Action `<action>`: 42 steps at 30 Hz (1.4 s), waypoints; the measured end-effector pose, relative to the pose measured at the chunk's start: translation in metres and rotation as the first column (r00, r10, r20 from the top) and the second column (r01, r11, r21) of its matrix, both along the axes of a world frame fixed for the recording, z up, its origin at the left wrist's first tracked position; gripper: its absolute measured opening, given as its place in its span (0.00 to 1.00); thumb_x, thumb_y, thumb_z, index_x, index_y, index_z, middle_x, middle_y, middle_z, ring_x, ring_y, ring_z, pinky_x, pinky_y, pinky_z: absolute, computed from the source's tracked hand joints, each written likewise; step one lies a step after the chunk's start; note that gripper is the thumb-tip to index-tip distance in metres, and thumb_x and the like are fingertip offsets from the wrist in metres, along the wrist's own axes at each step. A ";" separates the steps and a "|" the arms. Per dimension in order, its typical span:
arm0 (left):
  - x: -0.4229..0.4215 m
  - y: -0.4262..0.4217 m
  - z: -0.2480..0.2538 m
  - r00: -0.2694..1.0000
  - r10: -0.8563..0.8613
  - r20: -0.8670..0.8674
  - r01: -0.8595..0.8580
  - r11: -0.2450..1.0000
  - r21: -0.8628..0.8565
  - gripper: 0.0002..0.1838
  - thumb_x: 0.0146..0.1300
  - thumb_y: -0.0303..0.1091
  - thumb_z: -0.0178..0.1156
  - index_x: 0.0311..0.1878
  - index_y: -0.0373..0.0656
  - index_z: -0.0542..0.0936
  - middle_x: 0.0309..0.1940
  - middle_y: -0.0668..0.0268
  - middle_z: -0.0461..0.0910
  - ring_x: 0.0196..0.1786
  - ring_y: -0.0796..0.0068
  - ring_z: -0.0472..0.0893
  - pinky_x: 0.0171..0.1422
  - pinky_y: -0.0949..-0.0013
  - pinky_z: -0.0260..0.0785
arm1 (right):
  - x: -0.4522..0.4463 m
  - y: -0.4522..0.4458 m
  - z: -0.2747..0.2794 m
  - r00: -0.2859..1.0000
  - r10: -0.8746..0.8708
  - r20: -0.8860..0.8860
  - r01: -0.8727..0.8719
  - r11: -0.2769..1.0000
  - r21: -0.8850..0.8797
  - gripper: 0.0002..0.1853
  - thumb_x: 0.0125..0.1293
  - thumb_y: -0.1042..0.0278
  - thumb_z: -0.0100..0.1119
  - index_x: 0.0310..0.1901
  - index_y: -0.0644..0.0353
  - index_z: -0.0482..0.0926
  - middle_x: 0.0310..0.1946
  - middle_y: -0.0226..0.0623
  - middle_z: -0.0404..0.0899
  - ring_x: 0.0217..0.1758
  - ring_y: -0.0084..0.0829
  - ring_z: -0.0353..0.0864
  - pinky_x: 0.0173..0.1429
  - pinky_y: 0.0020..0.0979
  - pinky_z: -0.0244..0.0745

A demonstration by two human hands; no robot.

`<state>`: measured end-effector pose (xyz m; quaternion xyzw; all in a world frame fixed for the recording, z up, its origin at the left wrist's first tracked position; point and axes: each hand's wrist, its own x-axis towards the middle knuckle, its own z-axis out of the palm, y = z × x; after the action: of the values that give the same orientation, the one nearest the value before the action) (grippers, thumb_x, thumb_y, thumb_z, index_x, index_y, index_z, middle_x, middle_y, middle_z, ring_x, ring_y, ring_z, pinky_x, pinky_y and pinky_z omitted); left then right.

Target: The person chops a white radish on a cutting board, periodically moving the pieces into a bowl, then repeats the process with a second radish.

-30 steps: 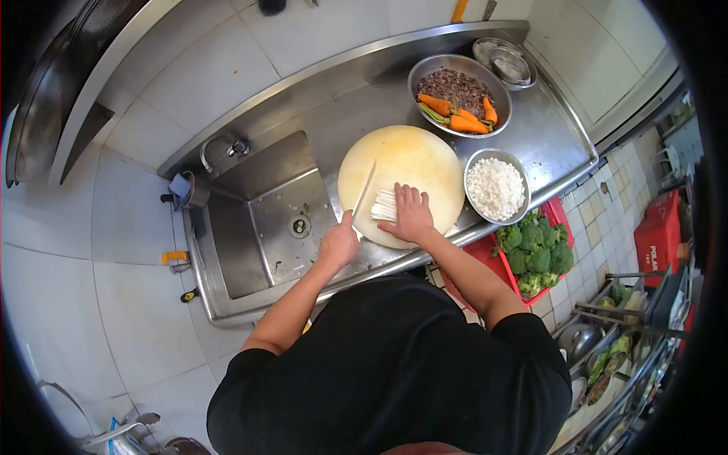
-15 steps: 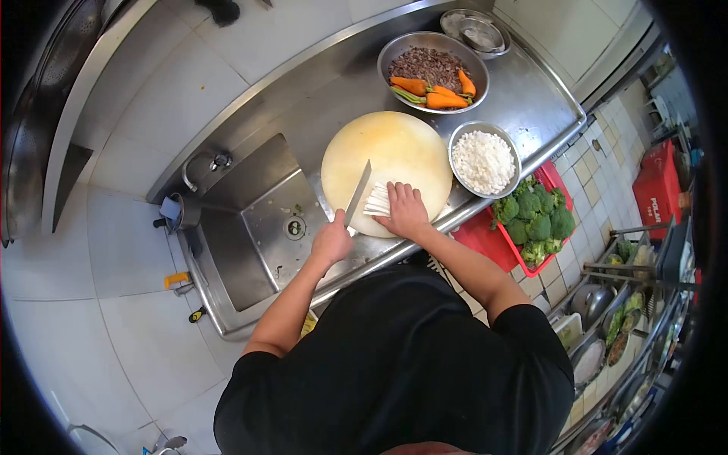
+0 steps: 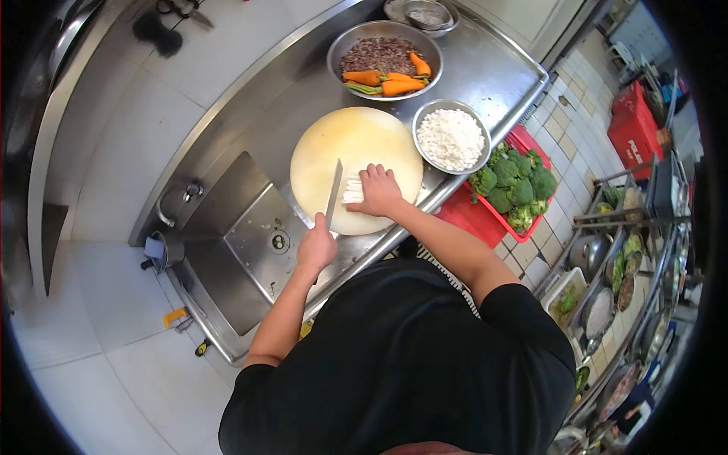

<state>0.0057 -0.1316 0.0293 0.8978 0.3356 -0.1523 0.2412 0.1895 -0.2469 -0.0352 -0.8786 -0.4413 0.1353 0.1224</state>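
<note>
My left hand [image 3: 317,246] is wrapped round the handle of a kitchen knife [image 3: 334,189]. The blade stretches away from me over a round, yellowish cutting board [image 3: 322,140]. Just right of the blade lies a bundle of white strips [image 3: 353,189], whose exact kind I cannot make out. My right hand [image 3: 378,191] presses down on the bundle, fingers together over its top, hiding its right part. Beside the board on the right stands a metal bowl [image 3: 485,155] of small white diced pieces [image 3: 451,139].
A larger bowl [image 3: 334,72] behind the board holds carrots [image 3: 402,87] and brownish chopped bits [image 3: 383,54]. Broccoli [image 3: 516,178] fills a red basket [image 3: 540,150] beyond the counter edge. Left is a sink [image 3: 220,250] with a faucet [image 3: 165,208]. Racks of food trays [image 3: 599,311] stand far right.
The whole view has shifted, so the board and bowls sit further left and higher in the picture. The knife stays in my left hand, and my right hand stays on the strips.
</note>
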 end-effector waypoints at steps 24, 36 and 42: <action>0.038 -0.071 -0.008 0.807 -0.171 0.566 0.587 0.345 -0.733 0.12 0.81 0.30 0.53 0.63 0.38 0.72 0.31 0.71 0.74 0.27 0.85 0.71 0.31 0.75 0.65 | -0.110 -0.224 0.130 0.519 -0.854 0.003 0.485 0.298 0.822 0.05 0.70 0.71 0.65 0.37 0.58 0.79 0.35 0.37 0.79 0.42 0.42 0.78 0.50 0.41 0.71; 0.046 -0.098 -0.015 0.896 -0.101 0.432 0.433 -0.018 -0.901 0.18 0.82 0.31 0.54 0.68 0.39 0.65 0.33 0.71 0.71 0.30 0.81 0.72 0.37 0.75 0.67 | -0.190 -0.269 0.123 0.252 -0.962 -0.107 0.695 0.103 0.712 0.07 0.72 0.66 0.63 0.38 0.60 0.80 0.36 0.41 0.79 0.44 0.44 0.80 0.49 0.42 0.73; 0.031 -0.079 -0.002 0.954 0.222 0.200 0.210 -0.021 -0.978 0.22 0.84 0.41 0.53 0.74 0.52 0.62 0.24 0.68 0.71 0.26 0.74 0.72 0.38 0.64 0.76 | -0.171 -0.252 0.121 0.386 -0.920 -0.070 0.701 0.244 0.670 0.08 0.73 0.62 0.61 0.41 0.57 0.80 0.38 0.38 0.80 0.46 0.42 0.80 0.52 0.43 0.71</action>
<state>0.0365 -0.2107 0.0278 0.4624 0.0881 -0.2071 0.8576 0.0184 -0.4991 0.0854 -0.8930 0.0590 -0.2514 0.3686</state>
